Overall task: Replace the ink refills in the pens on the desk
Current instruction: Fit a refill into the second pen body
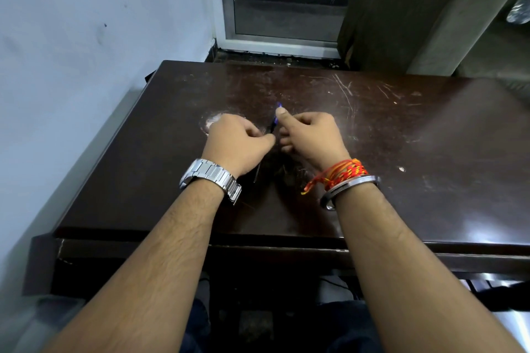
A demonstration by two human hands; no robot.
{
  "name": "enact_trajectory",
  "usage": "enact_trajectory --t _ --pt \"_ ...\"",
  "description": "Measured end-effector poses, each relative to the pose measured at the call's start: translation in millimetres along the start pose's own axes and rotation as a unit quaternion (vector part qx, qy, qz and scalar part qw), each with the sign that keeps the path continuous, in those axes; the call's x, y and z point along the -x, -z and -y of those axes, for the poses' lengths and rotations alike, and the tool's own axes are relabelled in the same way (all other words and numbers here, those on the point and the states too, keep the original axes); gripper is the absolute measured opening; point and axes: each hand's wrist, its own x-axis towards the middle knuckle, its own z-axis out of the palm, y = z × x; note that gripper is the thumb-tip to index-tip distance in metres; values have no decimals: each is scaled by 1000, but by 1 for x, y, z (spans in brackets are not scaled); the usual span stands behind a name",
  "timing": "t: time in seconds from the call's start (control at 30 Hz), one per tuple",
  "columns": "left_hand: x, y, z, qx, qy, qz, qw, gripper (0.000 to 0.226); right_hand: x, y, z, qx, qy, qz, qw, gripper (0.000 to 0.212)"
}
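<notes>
From the head camera, both fists meet above the middle of the dark bench (401, 152), the left hand (239, 142) and right hand (311, 135) curled tight around a blue pen (274, 121), likely so they can twist it apart.

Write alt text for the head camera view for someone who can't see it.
Two bare hands meet over a scratched dark wooden desk, the left hand and right hand together gripping a blue pen whose tip pokes up between them. A metal watch is on the left wrist, red-orange threads on the right.
</notes>
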Motion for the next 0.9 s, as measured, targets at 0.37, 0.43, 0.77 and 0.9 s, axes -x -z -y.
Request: enact_trajectory --t 0.37,0.43,0.77,0.9 --pt "0 -21 -11 237 48 50 969 35 5 -12 7 -128 53 18 990 25" --pt "2 -24 -11 244 33 52 968 35 5 -15 8 -140 48 28 989 26" --pt "5 -26 -22 255 20 41 966 34 3 -18 11 -137 69 -32 988 41" --pt "9 -24 -23 277 19 46 959 28 7 -15 14 -176 68 -19 982 34"
